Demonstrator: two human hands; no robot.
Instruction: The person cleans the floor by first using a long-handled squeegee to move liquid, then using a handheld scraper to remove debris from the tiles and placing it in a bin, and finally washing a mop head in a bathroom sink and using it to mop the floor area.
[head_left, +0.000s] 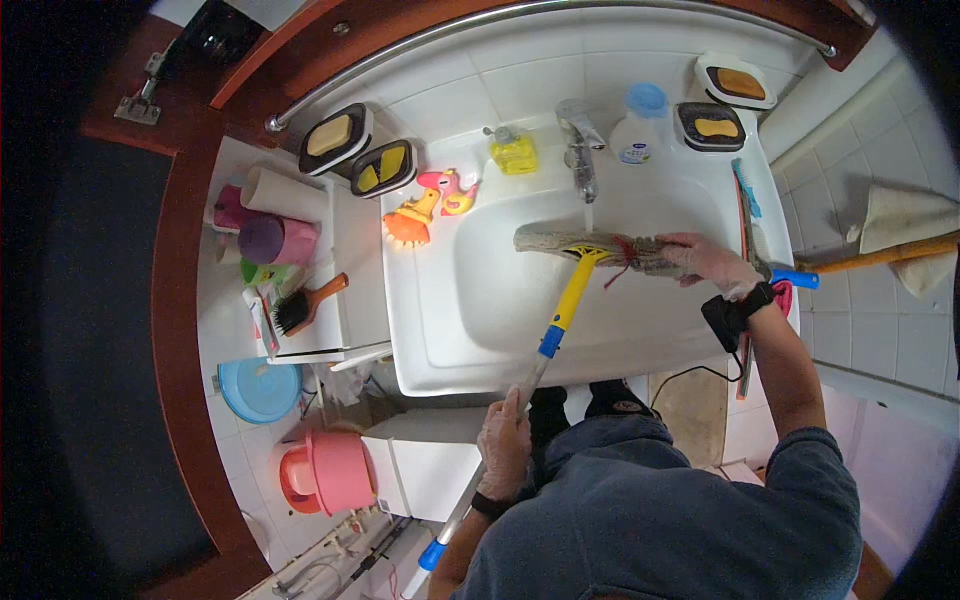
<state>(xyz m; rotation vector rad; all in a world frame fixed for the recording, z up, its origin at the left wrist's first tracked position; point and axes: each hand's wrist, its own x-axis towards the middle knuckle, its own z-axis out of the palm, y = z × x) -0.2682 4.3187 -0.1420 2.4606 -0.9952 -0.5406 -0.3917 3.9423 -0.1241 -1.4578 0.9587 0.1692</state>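
Observation:
My left hand (504, 444), in a clear thin glove, is closed around the metal pole of a squeegee-type washer (574, 296) with a yellow and blue neck. Its head, wrapped in a grey cloth (551, 240) tied with red string, lies level over the white sink basin (495, 300). My right hand (709, 262), gloved too, grips the right end of that cloth-covered head. Above the head is the chrome faucet (583, 169), from which a thin stream of water falls onto the cloth.
Yellow liquid soap (514, 152), a white bottle (637, 135), soap dishes (711, 127) and rubber toys (411, 219) line the sink. Another long-handled tool (745, 300) leans over its right edge. A hairbrush (307, 306) lies on the left cabinet; a pink bucket (341, 472) stands below.

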